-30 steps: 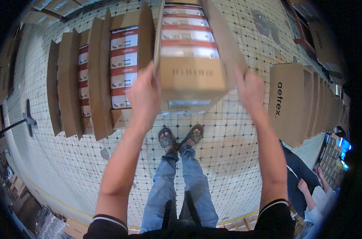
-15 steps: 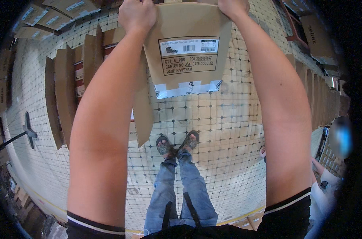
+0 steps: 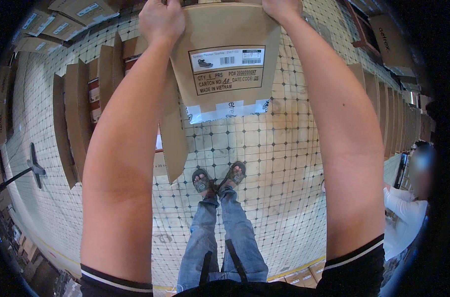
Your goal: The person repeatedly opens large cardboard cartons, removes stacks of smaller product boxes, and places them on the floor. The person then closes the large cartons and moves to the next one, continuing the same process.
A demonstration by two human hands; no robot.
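A brown cardboard carton (image 3: 225,37) hangs out in front of me at the top of the view, held off the floor. Its facing side carries a printed label with a sandal picture, and patterned tape runs along its bottom edge. My left hand (image 3: 161,20) grips its upper left edge. At the upper right edge my right hand (image 3: 283,9) grips it too. Both hands are cut off by the top of the view, so some fingers are hidden. Both arms are stretched out.
Open cartons (image 3: 79,119) with reddish boxes inside stand left of me. A row of cartons (image 3: 391,116) lines the right side. Stacked closed cartons (image 3: 81,17) are at the far left. A person in white (image 3: 405,218) is at the right. A black stand (image 3: 34,166) rests on the tiled floor (image 3: 264,198).
The carton and both my hands have shifted slightly left in the view, still gripped the same way. The person in white at the right shows more fully now.
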